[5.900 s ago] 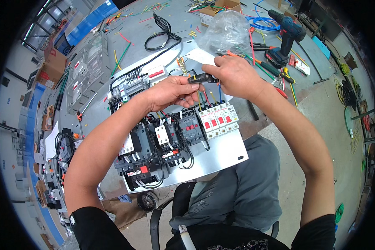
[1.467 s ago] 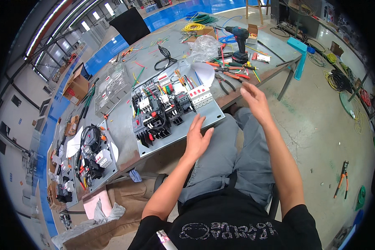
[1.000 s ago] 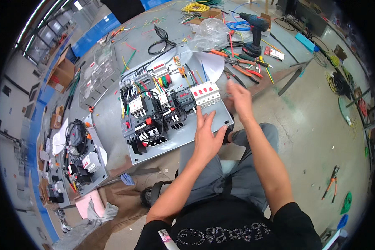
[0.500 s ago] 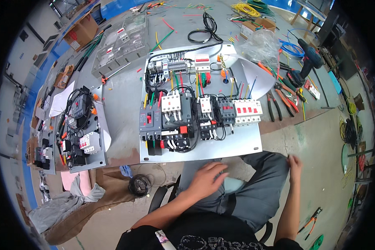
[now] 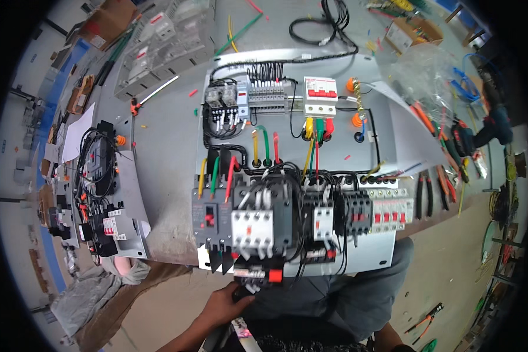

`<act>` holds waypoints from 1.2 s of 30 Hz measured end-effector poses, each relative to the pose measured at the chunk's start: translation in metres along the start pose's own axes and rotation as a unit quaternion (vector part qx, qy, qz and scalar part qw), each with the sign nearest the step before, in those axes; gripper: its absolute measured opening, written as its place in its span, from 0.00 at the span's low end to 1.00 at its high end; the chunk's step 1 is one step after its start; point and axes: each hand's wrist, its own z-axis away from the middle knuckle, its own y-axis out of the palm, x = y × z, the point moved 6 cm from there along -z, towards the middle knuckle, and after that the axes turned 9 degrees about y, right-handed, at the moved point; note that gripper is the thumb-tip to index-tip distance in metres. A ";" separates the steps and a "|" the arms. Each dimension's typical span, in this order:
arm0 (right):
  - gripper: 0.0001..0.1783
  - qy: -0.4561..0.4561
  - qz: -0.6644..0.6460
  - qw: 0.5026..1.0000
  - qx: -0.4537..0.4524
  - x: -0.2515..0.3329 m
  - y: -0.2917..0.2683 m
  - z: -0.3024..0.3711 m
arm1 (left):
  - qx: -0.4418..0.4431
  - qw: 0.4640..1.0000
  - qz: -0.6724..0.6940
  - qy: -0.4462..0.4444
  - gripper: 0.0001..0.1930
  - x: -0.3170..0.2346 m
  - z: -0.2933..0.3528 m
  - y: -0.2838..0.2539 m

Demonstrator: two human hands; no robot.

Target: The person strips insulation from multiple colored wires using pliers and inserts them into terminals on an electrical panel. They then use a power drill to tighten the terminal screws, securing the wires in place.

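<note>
My left hand (image 5: 224, 304) is below the front edge of a metal mounting plate (image 5: 366, 249), its fingers curled at a dark part I cannot make out and its thumb pointing right. Of my right arm, only a patch of skin (image 5: 387, 338) shows beside my thigh at the lower edge; its fingers are hidden. On the plate are a moulded-case breaker (image 5: 208, 217) at left, a large white-fronted contactor (image 5: 252, 229), a smaller contactor (image 5: 322, 223) and a row of red-toggled breakers (image 5: 388, 216). A thermal relay (image 5: 258, 274) with a red part overhangs the front edge.
A second wired plate (image 5: 134, 232) lies at left, with a screwdriver (image 5: 152, 94) behind it. Pliers (image 5: 425, 196) and a cordless drill (image 5: 490, 129) lie at right. A clear plastic bag (image 5: 425, 76) and a white sheet (image 5: 408, 126) are nearby. Another tool (image 5: 425, 322) lies on the floor.
My view has moved closer to the plate. My left hand has gone from above my lap to lower left, its fingers now curled. My right hand has dropped from my knee to beside my thigh.
</note>
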 end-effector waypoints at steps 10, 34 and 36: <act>0.19 -0.072 0.107 0.988 0.089 0.139 0.024 -0.001 | -0.122 0.982 0.131 -0.064 0.10 0.058 0.014 -0.015; 0.15 -0.516 -0.051 0.850 -0.092 0.269 -0.088 0.195 | -0.309 0.740 -0.133 0.582 0.16 -0.251 0.070 0.041; 0.13 -0.560 -0.058 0.820 -0.101 0.302 -0.083 0.218 | -0.271 0.728 -0.143 0.613 0.16 -0.288 0.065 0.053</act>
